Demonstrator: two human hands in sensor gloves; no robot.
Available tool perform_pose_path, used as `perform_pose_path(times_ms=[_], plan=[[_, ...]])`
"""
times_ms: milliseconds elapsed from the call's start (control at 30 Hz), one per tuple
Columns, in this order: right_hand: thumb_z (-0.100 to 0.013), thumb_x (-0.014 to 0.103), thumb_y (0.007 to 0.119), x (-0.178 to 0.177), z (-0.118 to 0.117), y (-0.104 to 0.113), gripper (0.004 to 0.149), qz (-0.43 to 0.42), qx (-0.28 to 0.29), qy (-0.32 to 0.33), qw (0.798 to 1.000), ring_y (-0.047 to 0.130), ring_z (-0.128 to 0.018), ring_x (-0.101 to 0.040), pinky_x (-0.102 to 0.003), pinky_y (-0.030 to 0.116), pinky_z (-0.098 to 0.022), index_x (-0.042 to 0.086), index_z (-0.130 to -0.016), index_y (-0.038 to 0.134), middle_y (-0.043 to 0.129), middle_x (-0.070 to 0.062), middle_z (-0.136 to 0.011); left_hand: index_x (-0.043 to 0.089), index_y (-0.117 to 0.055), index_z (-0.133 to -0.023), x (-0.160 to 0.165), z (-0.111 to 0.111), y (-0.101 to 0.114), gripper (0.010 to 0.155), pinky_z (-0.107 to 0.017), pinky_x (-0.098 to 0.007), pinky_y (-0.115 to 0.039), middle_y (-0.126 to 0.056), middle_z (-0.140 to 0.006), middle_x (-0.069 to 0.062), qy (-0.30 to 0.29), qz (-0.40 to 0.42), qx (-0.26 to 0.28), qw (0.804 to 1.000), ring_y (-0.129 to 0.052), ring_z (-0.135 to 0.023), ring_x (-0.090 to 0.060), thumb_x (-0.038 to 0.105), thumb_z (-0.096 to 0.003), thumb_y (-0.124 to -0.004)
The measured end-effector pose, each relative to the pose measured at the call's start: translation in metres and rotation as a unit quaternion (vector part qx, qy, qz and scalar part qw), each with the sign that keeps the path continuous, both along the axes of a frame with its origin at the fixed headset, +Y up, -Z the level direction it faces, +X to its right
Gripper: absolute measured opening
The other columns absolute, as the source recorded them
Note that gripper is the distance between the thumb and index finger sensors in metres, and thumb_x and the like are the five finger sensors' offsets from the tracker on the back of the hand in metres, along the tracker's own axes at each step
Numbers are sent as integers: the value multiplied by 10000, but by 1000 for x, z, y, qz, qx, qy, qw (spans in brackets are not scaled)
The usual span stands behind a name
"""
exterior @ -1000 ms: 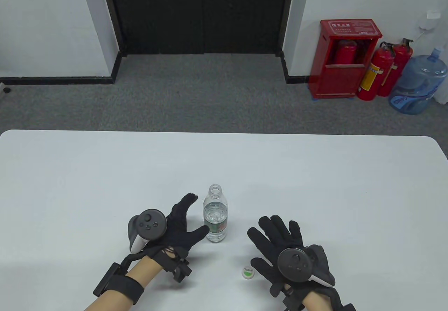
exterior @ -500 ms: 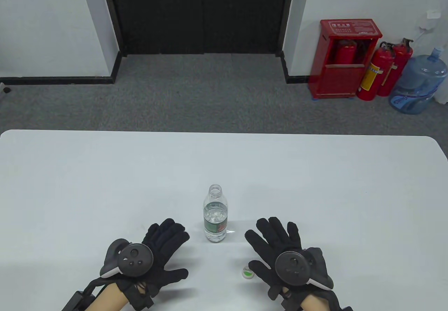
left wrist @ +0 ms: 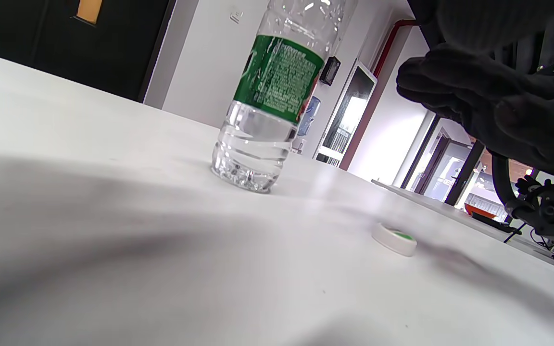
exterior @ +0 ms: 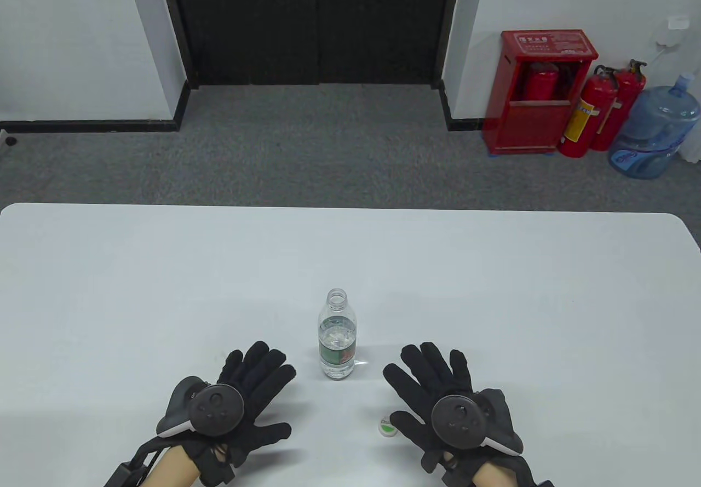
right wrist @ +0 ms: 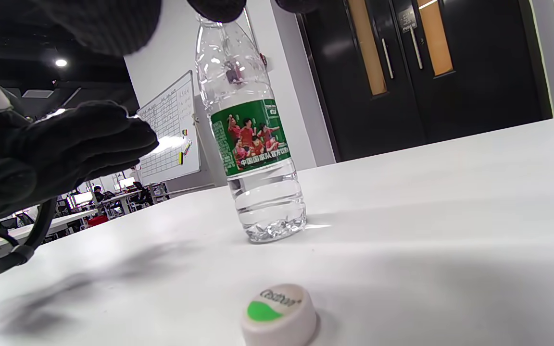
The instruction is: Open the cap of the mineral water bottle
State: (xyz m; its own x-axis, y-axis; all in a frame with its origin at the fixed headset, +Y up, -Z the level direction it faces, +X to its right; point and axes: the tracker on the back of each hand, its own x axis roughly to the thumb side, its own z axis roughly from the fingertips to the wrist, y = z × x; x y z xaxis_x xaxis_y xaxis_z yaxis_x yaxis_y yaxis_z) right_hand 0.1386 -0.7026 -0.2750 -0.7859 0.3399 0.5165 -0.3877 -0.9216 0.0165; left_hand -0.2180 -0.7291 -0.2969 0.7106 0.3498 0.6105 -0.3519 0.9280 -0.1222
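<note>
A clear water bottle (exterior: 337, 339) with a green label stands upright on the white table (exterior: 164, 268), its mouth uncapped. It also shows in the left wrist view (left wrist: 267, 105) and the right wrist view (right wrist: 253, 144). Its white cap (exterior: 388, 427) with a green mark lies on the table beside my right thumb, seen too in the left wrist view (left wrist: 394, 239) and the right wrist view (right wrist: 279, 314). My left hand (exterior: 249, 394) is spread flat, palm down, left of the bottle, holding nothing. My right hand (exterior: 432, 388) is spread flat to the right of the bottle, holding nothing.
Beyond the table's far edge is grey carpet, a dark double door (exterior: 312, 21), a red extinguisher cabinet (exterior: 534, 92), two fire extinguishers (exterior: 597, 112) and a blue water jug (exterior: 654, 131).
My left hand let go of the bottle, drew back toward me and turned palm down with fingers spread. The right hand, the bottle and the cap have hardly moved.
</note>
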Motion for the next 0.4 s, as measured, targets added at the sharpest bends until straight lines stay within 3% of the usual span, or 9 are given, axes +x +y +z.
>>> perform_pose_path(times_ms=[400], plan=[[-384, 602, 673, -1, -1, -1, 735, -1, -11, 4, 1000, 257, -1052, -395, -670, 142, -647, 417, -1035, 387, 315, -52, -1174, 413, -270, -1026, 2, -2, -5, 855, -720, -673, -244, -248, -1116, -29, -2, -7, -16, 1000, -231, -1093, -390, 693, -360, -727]])
